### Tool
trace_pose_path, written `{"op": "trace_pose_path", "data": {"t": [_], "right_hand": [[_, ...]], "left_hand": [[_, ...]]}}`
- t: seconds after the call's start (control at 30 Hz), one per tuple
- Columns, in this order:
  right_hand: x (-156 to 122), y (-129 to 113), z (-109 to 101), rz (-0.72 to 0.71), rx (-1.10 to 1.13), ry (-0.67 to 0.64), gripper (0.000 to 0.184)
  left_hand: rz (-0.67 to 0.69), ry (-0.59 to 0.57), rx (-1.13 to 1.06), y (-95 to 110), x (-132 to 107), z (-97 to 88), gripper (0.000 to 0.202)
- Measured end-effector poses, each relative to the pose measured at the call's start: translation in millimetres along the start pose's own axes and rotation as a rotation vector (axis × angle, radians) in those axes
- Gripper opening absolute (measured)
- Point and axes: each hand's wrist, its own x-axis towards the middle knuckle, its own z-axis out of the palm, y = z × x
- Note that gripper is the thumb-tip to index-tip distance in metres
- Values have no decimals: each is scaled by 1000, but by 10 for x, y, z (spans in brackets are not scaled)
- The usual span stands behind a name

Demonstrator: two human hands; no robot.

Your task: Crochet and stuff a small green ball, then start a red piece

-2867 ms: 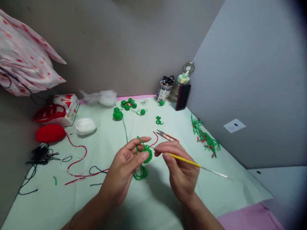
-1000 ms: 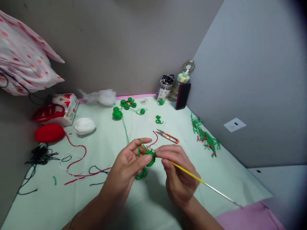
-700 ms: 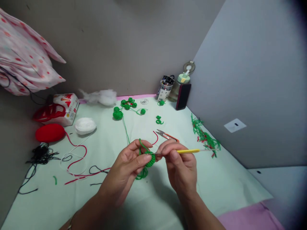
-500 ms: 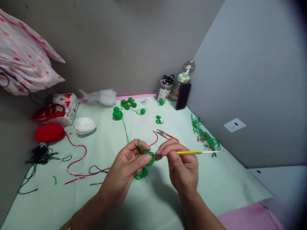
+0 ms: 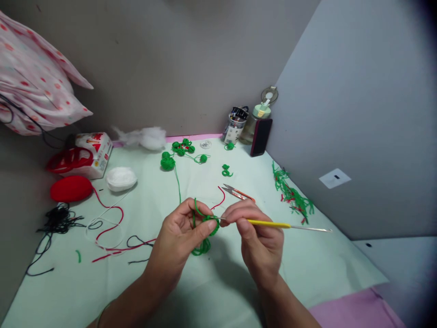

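My left hand (image 5: 182,237) pinches a small green crochet piece (image 5: 215,226) between thumb and fingers, with green yarn looped over a finger. Pen-like in my right hand (image 5: 257,241) is a crochet hook (image 5: 269,223) with a yellow handle; its left tip reaches into the piece's upper edge, partly hidden by fingers. The hook's other metal end points right. A bundle of green yarn (image 5: 202,247) shows just below the piece. Beyond my hands lie thread snips (image 5: 239,192) and a short red yarn strand (image 5: 222,197).
At left are a red yarn ball (image 5: 71,189), a white yarn ball (image 5: 121,179), tangled black yarn (image 5: 60,221) and a tissue pack (image 5: 102,159). Green crochet balls (image 5: 167,162) sit at the back. A cup of pens (image 5: 234,130), a bottle (image 5: 248,129), a phone (image 5: 261,137) and yarn scraps (image 5: 292,193) are at right.
The crochet hook has tilted, its free right end dropping and swinging a little outward. My right hand has turned slightly with it; my left hand keeps its hold on the green piece.
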Motion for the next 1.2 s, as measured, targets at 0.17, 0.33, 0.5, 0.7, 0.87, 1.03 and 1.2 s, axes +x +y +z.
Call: {"op": "trace_pose_path", "data": {"t": [0.17,0.33,0.5,0.7,0.87,1.03,1.2], "right_hand": [[3,-12,7,16,-6,-38,19],[31,6,53,34,-5,-2,17],[13,31,56,59,10,-28,20],[-194,69,59,-369,-518,-14,42],[-119,28,89,-174,-210,1,30],[44,27,42,45,143,86,17],[114,50,16,303,437,54,19]], "left_hand": [[-16,-12,4,-9,-10,4,20],[-16,4,-16,21,-46,26,40],[-63,-71,-39,52,-22,-8,85],[-99,-76,-114,40,-35,36,93],[-201,-132,-245,86,-41,63,74],[-229,-178,-314,162,5,-27,55],[-186,-211,-267,140,24,-40,44]]}}
